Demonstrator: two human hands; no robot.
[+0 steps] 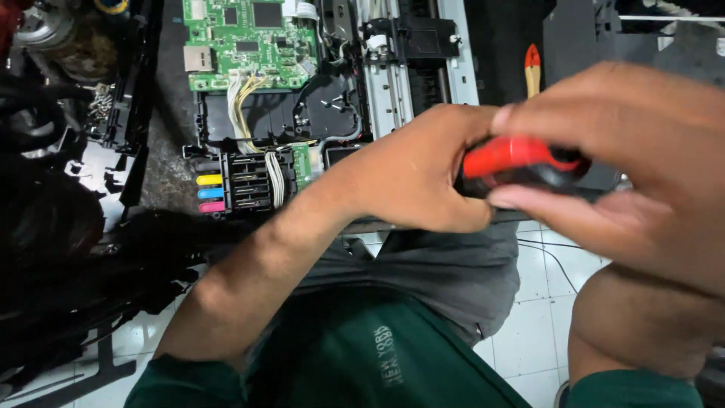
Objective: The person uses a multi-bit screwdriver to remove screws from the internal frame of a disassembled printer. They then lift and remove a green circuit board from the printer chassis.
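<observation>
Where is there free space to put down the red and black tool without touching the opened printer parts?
Both hands hold the red and black tool. Bare white floor tiles lie between the person's knees, crossed by one thin cable. The opened printer, its green circuit board and the black parts on the left are crowded.

A red-and-black tool handle (pixel 521 162), lying roughly level and blurred close to the camera, is gripped between the left hand (pixel 411 177) and the right hand (pixel 627 159), its ends hidden by fingers.
</observation>
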